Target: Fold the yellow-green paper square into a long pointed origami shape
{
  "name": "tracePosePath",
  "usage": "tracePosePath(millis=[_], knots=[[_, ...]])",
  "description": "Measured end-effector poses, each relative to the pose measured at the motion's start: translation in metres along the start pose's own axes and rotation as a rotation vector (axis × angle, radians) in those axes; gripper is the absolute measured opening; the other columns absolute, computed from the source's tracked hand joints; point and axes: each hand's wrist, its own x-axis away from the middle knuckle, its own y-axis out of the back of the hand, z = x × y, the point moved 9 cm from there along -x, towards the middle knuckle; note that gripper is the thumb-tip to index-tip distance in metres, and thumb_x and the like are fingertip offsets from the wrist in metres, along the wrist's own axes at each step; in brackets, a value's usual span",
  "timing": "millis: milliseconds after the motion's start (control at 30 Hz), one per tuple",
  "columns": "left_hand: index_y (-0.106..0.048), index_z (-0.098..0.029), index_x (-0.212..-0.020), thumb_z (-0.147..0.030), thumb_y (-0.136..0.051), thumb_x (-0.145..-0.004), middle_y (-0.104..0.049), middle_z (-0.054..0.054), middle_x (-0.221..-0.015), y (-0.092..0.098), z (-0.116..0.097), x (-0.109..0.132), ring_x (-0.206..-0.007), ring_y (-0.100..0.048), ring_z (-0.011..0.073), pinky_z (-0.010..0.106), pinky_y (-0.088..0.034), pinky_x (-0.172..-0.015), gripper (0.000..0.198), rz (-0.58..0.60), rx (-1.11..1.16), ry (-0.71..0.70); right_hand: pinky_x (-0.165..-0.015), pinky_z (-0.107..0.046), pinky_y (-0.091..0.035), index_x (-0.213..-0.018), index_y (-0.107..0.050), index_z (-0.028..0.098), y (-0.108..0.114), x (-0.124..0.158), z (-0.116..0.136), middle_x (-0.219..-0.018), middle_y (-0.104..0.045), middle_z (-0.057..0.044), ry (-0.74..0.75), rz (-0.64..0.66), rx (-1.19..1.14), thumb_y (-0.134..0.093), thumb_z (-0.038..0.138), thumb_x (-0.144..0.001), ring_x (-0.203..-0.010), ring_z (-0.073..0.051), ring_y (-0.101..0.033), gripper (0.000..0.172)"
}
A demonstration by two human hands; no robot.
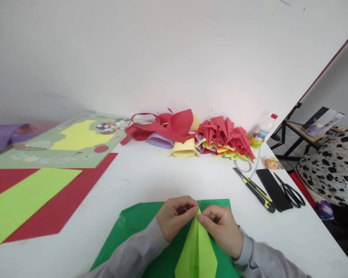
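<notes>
A folded sheet of lime-green paper (196, 251) tapers to a narrow tip at its far end, with a crease running down its middle. My left hand (176, 217) pinches that tip from the left, thumb against forefinger. From the right, my right hand (222, 227) pinches the same end just beside it. The fingertips cover the very point of the fold. Beneath the folded paper lies a dark green sheet (145, 224) on the white table; both forearms cross over it.
Red paper shapes (223, 133) and curled strips (174, 127) are heaped by the wall. A bottle (263, 131), tape roll (243, 165), utility knife (255, 191), black case (274, 189) and scissors (291, 193) stand right. Left are a decorated board (40, 154), red sheet (46, 216) and lime strip (29, 204).
</notes>
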Motion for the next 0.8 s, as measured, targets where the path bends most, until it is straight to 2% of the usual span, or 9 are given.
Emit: tracePosePath(millis=[233,433,600,800], knots=[[-0.062,-0.015,-0.056,-0.045,-0.066,-0.064,-0.048,-0.004,-0.042,-0.0062,-0.0041,0.0017,-0.038,-0.042,0.0089,0.021,-0.034,-0.041,0.031,0.07,0.052,0.073,-0.044,-0.022,-0.02,-0.064,-0.054,0.016,-0.0014,0.0004,0.0015,-0.049,-0.038,0.007,-0.009,0.016,-0.028,-0.062,0.052,-0.075,-0.046,-0.006,-0.027,0.038],[-0.061,-0.015,-0.059,-0.054,-0.068,-0.063,-0.05,-0.004,-0.046,-0.0088,-0.0043,0.004,-0.04,-0.044,0.0092,0.022,-0.036,-0.041,0.04,0.062,0.077,0.118,-0.043,-0.021,-0.02,-0.064,-0.054,0.016,-0.0007,0.0006,0.0022,-0.049,-0.038,0.007,-0.001,0.001,-0.032,-0.063,0.047,-0.074,-0.045,-0.006,-0.028,0.034],[-0.061,-0.015,-0.057,-0.05,-0.073,-0.06,-0.051,-0.004,-0.047,-0.0096,-0.0026,0.0044,-0.043,-0.044,0.0088,0.021,-0.036,-0.043,0.036,0.056,0.057,0.106,-0.044,-0.021,-0.022,-0.063,-0.054,0.016,-0.001,0.0016,0.0061,-0.049,-0.039,0.007,0.057,-0.003,0.02,-0.06,0.043,-0.077,-0.045,-0.006,-0.029,0.031],[-0.061,-0.016,-0.053,-0.056,-0.069,-0.064,-0.047,-0.005,-0.046,-0.0084,0.0041,0.0035,-0.043,-0.041,0.0088,0.021,-0.034,-0.043,0.042,0.047,0.042,0.052,-0.043,-0.021,-0.022,-0.063,-0.055,0.016,-0.0007,0.0011,0.0054,-0.049,-0.039,0.007,0.055,-0.011,0.032,-0.063,0.046,-0.076,-0.045,-0.006,-0.029,0.034]])
